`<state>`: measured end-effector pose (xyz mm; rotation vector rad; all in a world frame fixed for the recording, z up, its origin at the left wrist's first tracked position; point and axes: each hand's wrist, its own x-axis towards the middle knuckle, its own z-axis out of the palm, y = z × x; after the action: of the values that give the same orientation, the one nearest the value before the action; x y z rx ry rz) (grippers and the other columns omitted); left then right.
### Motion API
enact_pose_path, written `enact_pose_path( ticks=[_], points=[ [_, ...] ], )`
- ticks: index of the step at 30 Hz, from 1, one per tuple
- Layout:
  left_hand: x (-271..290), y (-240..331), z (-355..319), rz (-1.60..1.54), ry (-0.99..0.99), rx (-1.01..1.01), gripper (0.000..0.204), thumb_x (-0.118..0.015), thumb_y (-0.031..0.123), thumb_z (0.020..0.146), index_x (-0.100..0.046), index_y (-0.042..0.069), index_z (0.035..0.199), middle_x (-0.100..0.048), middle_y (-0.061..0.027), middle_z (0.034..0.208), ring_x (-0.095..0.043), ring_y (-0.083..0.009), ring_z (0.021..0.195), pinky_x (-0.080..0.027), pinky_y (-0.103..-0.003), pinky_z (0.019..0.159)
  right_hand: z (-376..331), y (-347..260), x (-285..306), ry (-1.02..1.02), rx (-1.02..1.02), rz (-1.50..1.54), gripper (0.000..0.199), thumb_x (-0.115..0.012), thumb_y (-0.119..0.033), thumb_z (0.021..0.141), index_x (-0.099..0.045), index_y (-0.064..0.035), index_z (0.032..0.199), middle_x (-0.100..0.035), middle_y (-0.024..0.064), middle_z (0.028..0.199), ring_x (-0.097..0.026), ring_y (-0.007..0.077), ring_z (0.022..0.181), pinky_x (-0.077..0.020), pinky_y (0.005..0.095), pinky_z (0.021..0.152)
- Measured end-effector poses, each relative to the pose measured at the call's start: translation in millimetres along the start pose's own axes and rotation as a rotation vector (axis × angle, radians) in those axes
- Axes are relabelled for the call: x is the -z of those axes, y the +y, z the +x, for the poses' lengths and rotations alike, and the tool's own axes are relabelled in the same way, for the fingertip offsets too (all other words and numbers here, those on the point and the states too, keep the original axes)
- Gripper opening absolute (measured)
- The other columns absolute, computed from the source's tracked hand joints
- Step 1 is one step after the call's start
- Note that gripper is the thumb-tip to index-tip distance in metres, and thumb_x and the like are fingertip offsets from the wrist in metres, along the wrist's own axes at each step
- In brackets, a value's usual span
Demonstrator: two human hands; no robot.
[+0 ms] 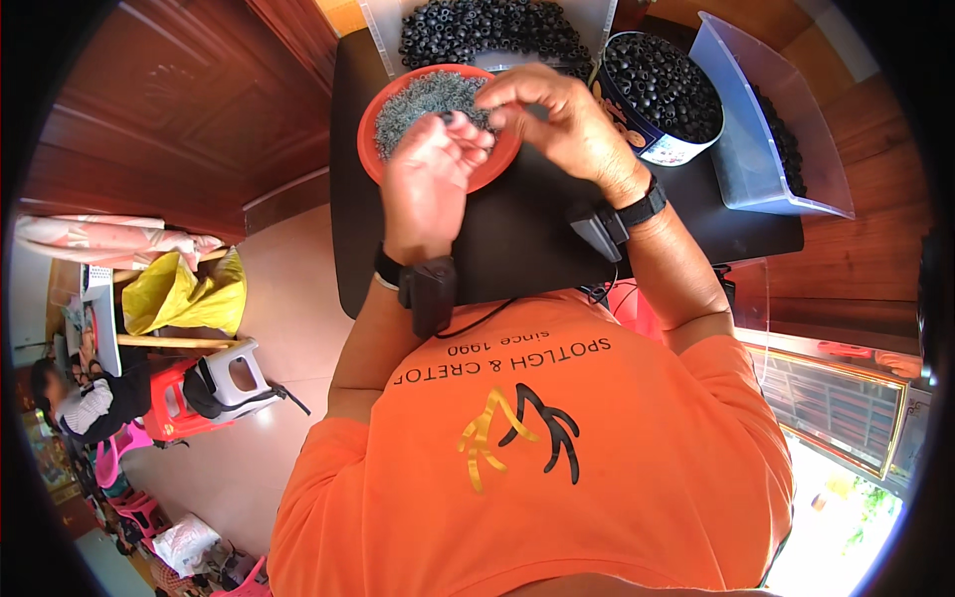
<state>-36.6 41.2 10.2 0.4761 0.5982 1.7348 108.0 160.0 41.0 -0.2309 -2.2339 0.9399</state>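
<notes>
My left hand (426, 189) is raised over the near side of a red bowl (369, 149), palm turned up and fingers curled. At its fingertips sits a small black piece (447, 117), perhaps one of the black ring-like parts nearby. Small grey, shiny pieces (418, 99) fill the bowl. Just right of the left hand, my right hand (567, 124) reaches over the bowl's right rim. Its thumb and forefinger are bent towards the left fingertips, with a gap between them and nothing visible there. Slight blur hides fine detail at the fingers.
On the black table (517, 244), a clear bin (383, 30) of black parts stands behind the bowl. A round tub (665, 149) of black parts and a translucent bin (746, 149) stand right. Black devices are strapped to both wrists. Stools (234, 373) and a yellow bag (184, 294) lie left.
</notes>
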Motion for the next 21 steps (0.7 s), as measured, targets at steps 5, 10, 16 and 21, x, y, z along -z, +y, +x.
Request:
enact_pose_path(
  ticks=[5,10,16,21],
  points=[
    [2,31,1,-0.087,0.115,-0.158,0.023,-0.048,0.022,0.095,-0.056,0.001,0.093,-0.057,-0.0091,0.09,-0.058,-0.0261,0.09,-0.045,-0.035,0.083,8,-9,17,0.043,-0.173,-0.146,0.012,-0.063,-0.007,0.085,-0.068,-0.0046,0.096,-0.065,0.004,0.09,-0.061,0.0144,0.086,-0.0477,0.0283,0.073],
    [1,34,-4,-0.09,0.089,-0.155,0.022,-0.049,0.021,0.094,-0.057,0.001,0.093,-0.057,-0.0095,0.091,-0.057,-0.0263,0.09,-0.044,-0.035,0.082,12,2,3,-0.169,0.021,-0.402,0.012,-0.065,-0.009,0.078,-0.068,-0.0064,0.089,-0.062,0.008,0.085,-0.06,0.0243,0.081,-0.0483,0.0337,0.072],
    [13,32,5,-0.095,0.124,-0.144,0.021,-0.049,0.021,0.094,-0.056,0.001,0.093,-0.057,-0.0097,0.09,-0.058,-0.0265,0.089,-0.044,-0.035,0.08,22,23,-16,-0.232,0.079,-0.57,0.009,-0.065,-0.01,0.075,-0.067,-0.0083,0.083,-0.061,0.008,0.083,-0.059,0.0279,0.083,-0.0484,0.0385,0.073],
    [17,34,6,-0.112,0.211,-0.166,0.022,-0.048,0.022,0.094,-0.056,0.001,0.091,-0.058,-0.0099,0.089,-0.058,-0.0268,0.088,-0.044,-0.035,0.081,34,26,-31,-0.404,0.023,-0.531,0.01,-0.067,-0.012,0.073,-0.067,-0.0091,0.082,-0.061,0.0074,0.083,-0.06,0.0278,0.085,-0.0485,0.0385,0.075]
  ],
)
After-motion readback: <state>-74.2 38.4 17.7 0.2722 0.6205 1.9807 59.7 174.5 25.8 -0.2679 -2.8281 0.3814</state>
